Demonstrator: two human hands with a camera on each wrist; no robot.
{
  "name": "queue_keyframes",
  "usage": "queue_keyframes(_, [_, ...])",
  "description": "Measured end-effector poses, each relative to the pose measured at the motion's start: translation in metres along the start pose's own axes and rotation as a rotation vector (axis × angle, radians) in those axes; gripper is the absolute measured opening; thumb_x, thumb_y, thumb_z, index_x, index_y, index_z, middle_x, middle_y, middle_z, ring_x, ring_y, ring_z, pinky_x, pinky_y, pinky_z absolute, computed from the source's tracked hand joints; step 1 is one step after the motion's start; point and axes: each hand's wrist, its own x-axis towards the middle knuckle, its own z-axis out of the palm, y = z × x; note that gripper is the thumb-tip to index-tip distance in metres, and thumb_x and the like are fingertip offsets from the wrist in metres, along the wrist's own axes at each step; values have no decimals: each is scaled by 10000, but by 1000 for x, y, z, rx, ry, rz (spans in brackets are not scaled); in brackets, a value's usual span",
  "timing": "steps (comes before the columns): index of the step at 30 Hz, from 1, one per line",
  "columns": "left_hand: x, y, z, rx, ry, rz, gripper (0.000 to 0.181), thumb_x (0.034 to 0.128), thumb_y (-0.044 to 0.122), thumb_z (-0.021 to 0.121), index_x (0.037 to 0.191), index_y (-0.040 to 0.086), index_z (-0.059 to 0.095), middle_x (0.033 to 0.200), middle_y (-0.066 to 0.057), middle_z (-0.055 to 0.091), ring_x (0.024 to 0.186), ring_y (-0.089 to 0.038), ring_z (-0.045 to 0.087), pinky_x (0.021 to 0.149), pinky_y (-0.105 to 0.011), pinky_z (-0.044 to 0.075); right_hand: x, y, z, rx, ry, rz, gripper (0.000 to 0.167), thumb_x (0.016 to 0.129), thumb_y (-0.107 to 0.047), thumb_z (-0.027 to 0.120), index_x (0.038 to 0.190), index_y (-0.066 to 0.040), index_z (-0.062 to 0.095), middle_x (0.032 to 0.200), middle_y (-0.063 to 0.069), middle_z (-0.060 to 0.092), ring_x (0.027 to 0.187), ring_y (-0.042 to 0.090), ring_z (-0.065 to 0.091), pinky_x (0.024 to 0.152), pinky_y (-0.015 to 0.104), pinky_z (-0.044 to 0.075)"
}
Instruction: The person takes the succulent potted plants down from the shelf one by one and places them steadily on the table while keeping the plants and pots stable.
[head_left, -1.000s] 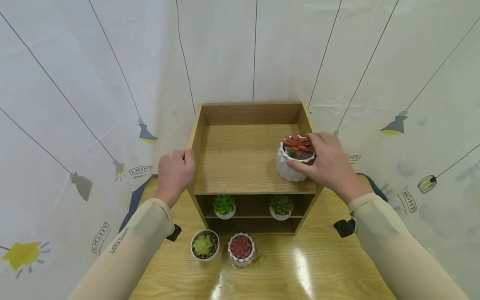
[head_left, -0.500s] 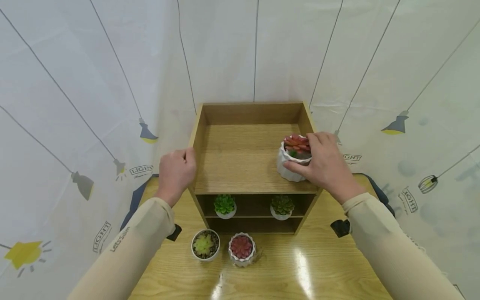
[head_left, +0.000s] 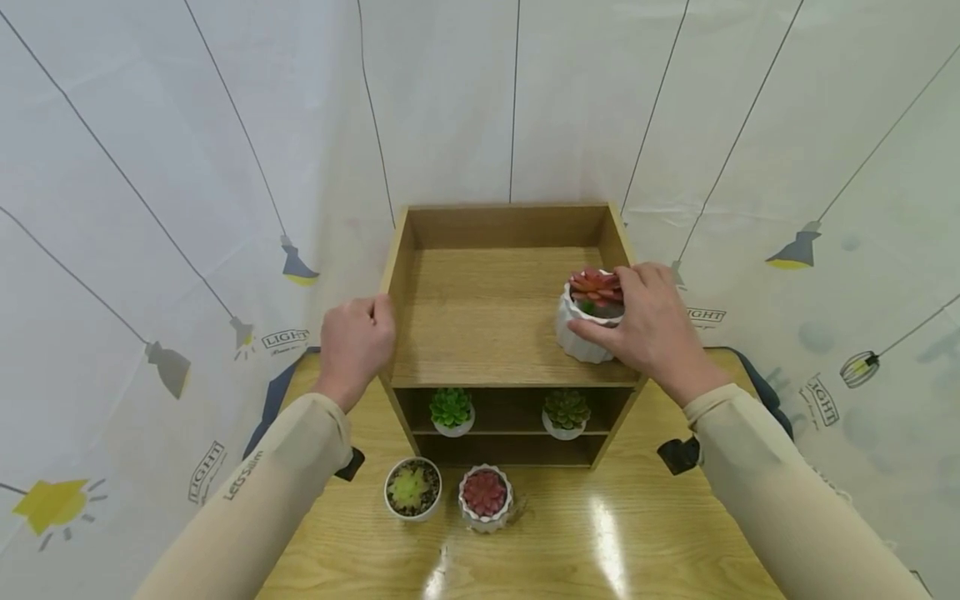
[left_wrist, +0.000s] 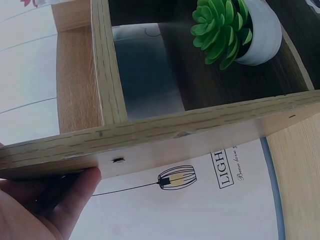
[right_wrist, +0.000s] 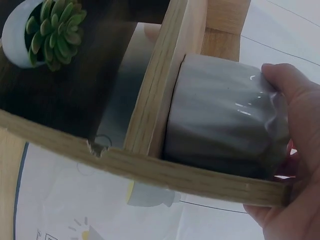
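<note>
A wooden shelf stands on the table. My left hand has its fingers curled at the shelf's left side panel; in the left wrist view, a fingertip presses the panel's outer face. On the top board at the right, a red succulent in a ribbed white pot stands upright near the right panel. My right hand holds this pot by its rim, thumb in front and fingers behind. In the right wrist view, the pot rests against the board. Some right fingers are hidden.
Two green succulents in white pots, one left and one right, sit on the shelf's middle level. On the table before the shelf stand a yellow-green succulent and another red succulent. A printed curtain hangs behind.
My right hand has shifted slightly left and inward around the potted red succulent, which stays nearly in place. My left hand keeps its place on the side panel.
</note>
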Motion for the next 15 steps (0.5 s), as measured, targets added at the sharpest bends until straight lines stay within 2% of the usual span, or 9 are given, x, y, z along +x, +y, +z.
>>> queue_keyframes(6, [-1, 0, 0, -4, -1, -7, 525, 1036, 160, 380, 513, 115, 387, 455, 14, 337, 426, -169, 336, 414, -287, 278, 0, -1, 3, 38, 34, 6, 761, 843, -424, 835, 1276, 133, 549, 1229, 311, 540, 1182, 443, 425, 961, 596, 439])
queue_keyframes(15, [0, 0, -1, -8, -10, -13, 533, 1040, 163, 372, 509, 114, 392, 445, 21, 337, 419, -164, 335, 410, -281, 276, -6, -2, 5, 161, 106, 10, 722, 829, -379, 842, 1298, 98, 571, 1261, 265, 541, 1174, 413, 446, 957, 580, 417])
